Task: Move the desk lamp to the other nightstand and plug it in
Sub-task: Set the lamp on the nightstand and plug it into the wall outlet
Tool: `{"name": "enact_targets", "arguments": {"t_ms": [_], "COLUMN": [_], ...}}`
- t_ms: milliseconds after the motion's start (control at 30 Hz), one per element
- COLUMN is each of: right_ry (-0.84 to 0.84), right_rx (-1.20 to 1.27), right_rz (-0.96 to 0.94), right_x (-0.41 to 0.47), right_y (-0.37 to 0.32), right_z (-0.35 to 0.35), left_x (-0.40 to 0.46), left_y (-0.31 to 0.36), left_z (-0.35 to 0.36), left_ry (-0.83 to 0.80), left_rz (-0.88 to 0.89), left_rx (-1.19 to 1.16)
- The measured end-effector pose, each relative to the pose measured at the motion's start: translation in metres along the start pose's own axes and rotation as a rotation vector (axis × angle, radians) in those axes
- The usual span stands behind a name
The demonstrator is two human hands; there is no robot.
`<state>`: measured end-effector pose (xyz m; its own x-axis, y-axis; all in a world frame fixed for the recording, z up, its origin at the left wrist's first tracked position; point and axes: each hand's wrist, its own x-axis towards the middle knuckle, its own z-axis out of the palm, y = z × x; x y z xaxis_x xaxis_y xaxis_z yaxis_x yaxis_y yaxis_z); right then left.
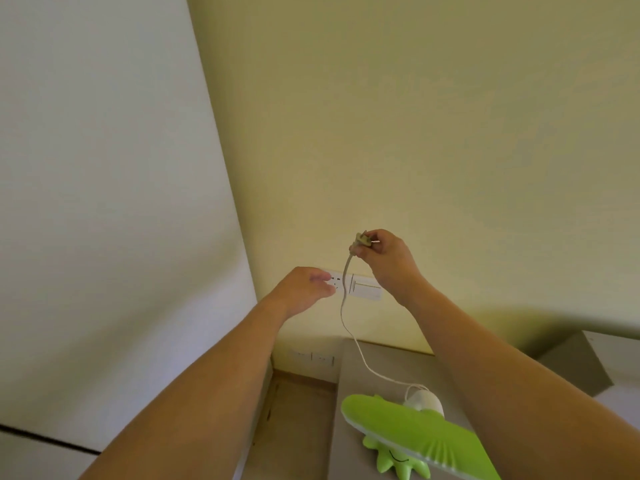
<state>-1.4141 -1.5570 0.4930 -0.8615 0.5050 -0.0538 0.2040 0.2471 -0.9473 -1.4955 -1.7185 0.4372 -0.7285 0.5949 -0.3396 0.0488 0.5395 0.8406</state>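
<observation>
A green desk lamp [419, 436] with a white base stands on the grey nightstand [377, 358] at the lower right. Its white cord [346, 327] runs up from the base to the plug [363, 239], which my right hand [388, 258] pinches in its fingertips, held a little above a white wall socket [336, 281]. My left hand [304, 289] is just left of the socket, fingers loosely curled and apart, holding nothing, its fingertips over the socket's left edge.
A white wall switch [366, 290] sits right of the socket on the yellow wall. A second low outlet plate [313, 357] is near the floor. A white panel [104, 202] fills the left. Narrow floor gap [298, 420] lies beside the nightstand.
</observation>
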Motion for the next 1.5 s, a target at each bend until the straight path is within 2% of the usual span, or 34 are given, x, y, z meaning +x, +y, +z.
{"name": "enact_targets", "arguments": {"t_ms": [200,267,367,433,600,733,900,1000,1133,1300,1400,1500], "right_ry": [0.044,0.066,0.042,-0.026,-0.397,-0.581,-0.679,-0.729,-0.827,-0.963,-0.94,-0.816], "right_rx": [-0.094,-0.17,-0.362,-0.551,-1.023,-1.255,-1.517,-1.566,-1.546,-1.451,-1.422,-1.381], "right_rz": [0.068,0.113,0.204,0.266,0.317,0.267,0.065,0.032,0.122,0.265,0.326,0.325], "right_x": [0.001,0.002,0.006,0.015,0.04,0.059,0.078,0.078,0.079,0.09,0.091,0.086], "right_y": [0.011,0.026,0.059,0.091,0.176,0.244,0.315,0.345,0.379,0.386,0.365,0.319], "right_z": [0.009,0.006,-0.001,-0.003,0.023,0.049,0.075,0.082,0.087,0.09,0.087,0.083], "left_x": [0.016,0.026,0.045,0.065,0.107,0.138,0.171,0.183,0.196,0.199,0.19,0.169], "left_y": [0.002,0.001,-0.011,-0.031,-0.101,-0.158,-0.22,-0.25,-0.285,-0.298,-0.286,-0.26], "left_z": [0.007,0.018,0.038,0.051,0.085,0.115,0.145,0.158,0.17,0.175,0.166,0.14], "left_ry": [0.006,-0.027,-0.096,-0.14,-0.239,-0.28,-0.35,-0.36,-0.322,-0.321,-0.306,-0.263], "left_rz": [0.064,0.064,0.016,-0.021,-0.101,-0.15,-0.175,-0.185,-0.22,-0.222,-0.213,-0.2], "left_rx": [-0.104,-0.034,0.196,0.322,0.439,0.479,0.476,0.47,0.437,0.387,0.416,0.421]}}
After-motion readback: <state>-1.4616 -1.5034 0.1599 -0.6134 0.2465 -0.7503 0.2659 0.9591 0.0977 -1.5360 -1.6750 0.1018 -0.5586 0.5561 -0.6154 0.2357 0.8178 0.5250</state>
